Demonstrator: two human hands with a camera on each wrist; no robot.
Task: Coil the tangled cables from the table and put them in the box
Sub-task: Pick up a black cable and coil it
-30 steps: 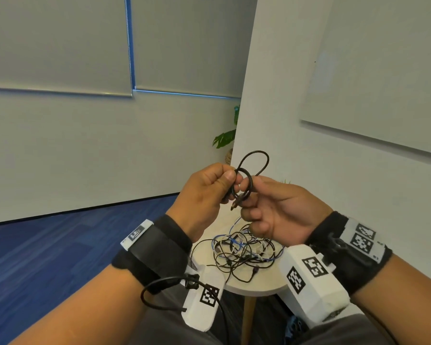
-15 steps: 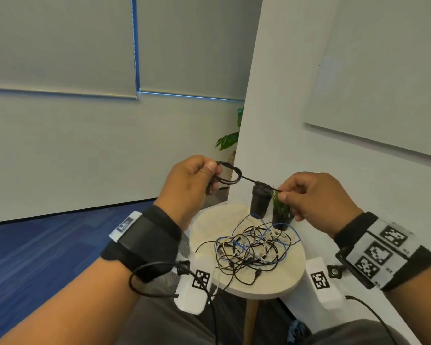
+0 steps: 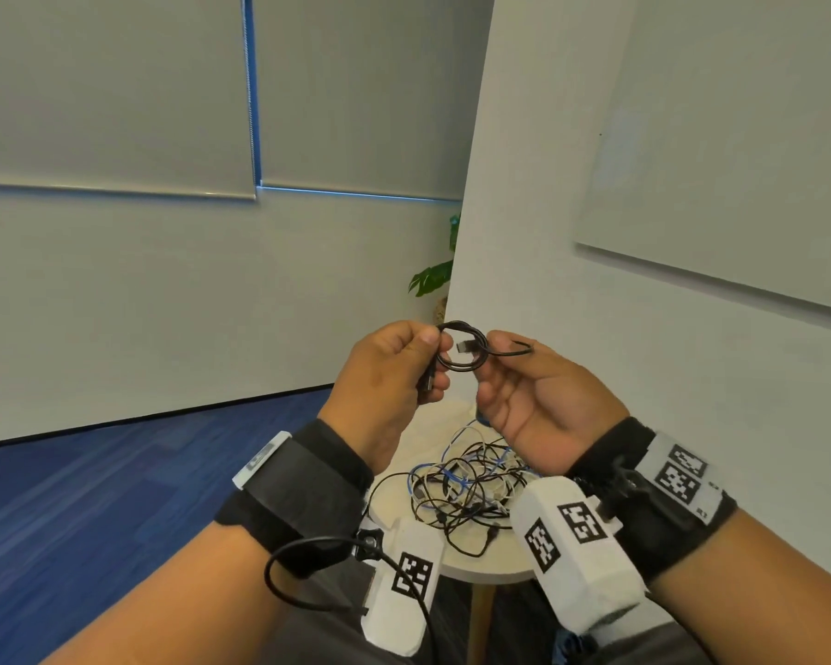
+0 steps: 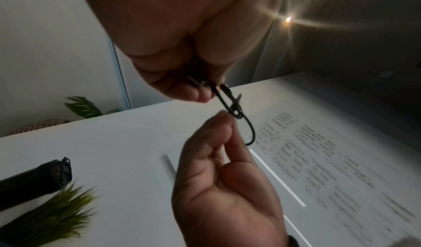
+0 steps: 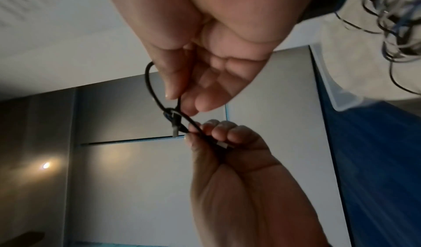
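Both hands are up in the air, above the small round counter. The left hand has its fingers curled tight, and its thumb and first finger pinch one side of a black cable. The cable is wound into a small ring with a few loops. One metal plug sits in the middle of the ring. The other plug pokes out under the left hand's fingers.

The right hand is palm up with its fingers loosely bent. It pinches the other side of the ring with its thumb and fingertips. One thin loop of the cable sticks out past the right thumb. The right wrist view is a bit blurry, so I think the pinch is light, but I am not sure.

On the counter under the hands lies a messy pile of cables, black, white and blue, all mixed up. It is well apart from the ring. A green plant peeks out behind the wall corner
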